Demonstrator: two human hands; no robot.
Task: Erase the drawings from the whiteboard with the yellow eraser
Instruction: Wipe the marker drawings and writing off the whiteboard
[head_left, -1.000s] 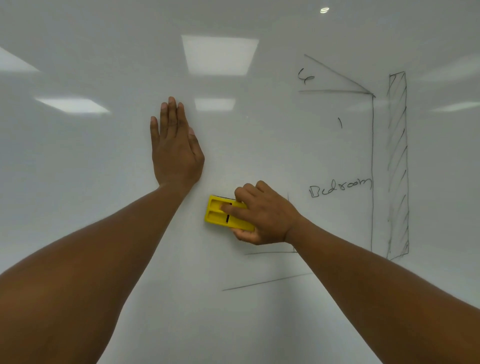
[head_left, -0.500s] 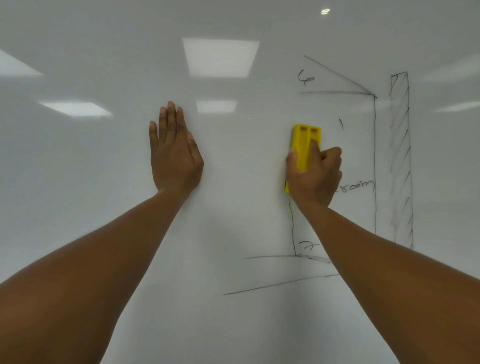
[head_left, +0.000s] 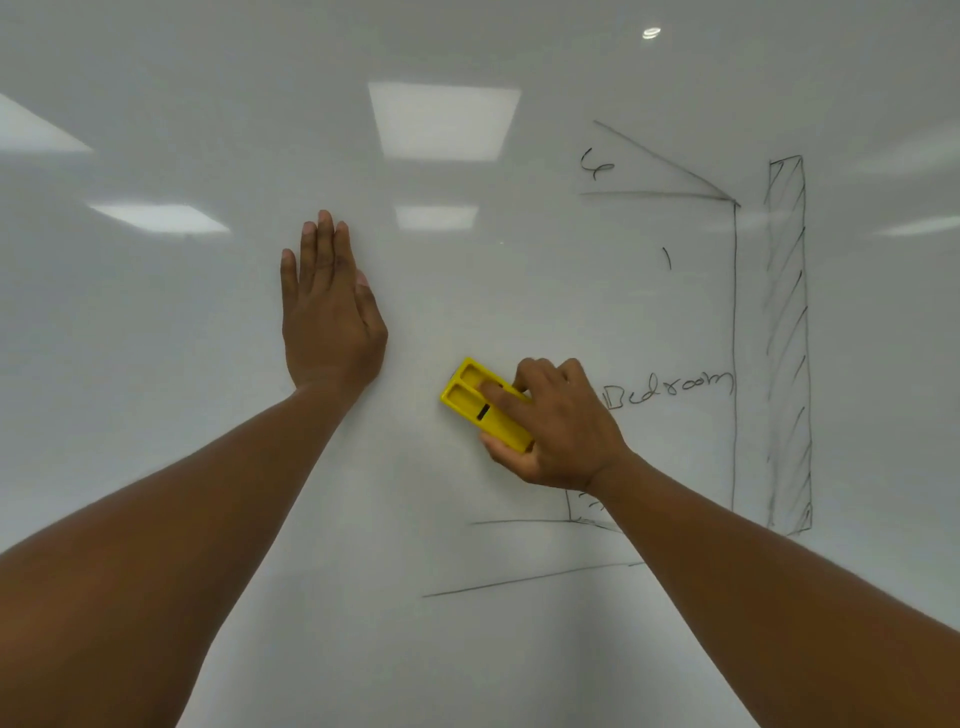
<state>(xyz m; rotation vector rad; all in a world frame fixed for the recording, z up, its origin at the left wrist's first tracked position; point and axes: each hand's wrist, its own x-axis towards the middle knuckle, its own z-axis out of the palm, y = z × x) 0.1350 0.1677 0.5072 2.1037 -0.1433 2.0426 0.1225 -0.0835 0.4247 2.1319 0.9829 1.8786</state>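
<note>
The whiteboard (head_left: 156, 364) fills the whole view. My right hand (head_left: 561, 426) grips the yellow eraser (head_left: 470, 397) and holds it flat against the board, tilted with its free end pointing up-left. To its right is the written word "Bedroom" (head_left: 675, 389). Thin black lines remain: a long vertical line (head_left: 734, 364), a hatched tall bar (head_left: 787, 343), slanted lines at the top (head_left: 660, 156) and floor lines below (head_left: 519, 579). My left hand (head_left: 327, 306) rests flat on the board with straight fingers, left of the eraser.
Ceiling lights reflect as bright patches on the glossy board (head_left: 444, 122). The left half of the board carries no marks.
My right hand swept the eraser up to the right half a second ago, then back down-left to beside "Bedroom". The upper part of the left vertical line is gone. My left hand stayed put.
</note>
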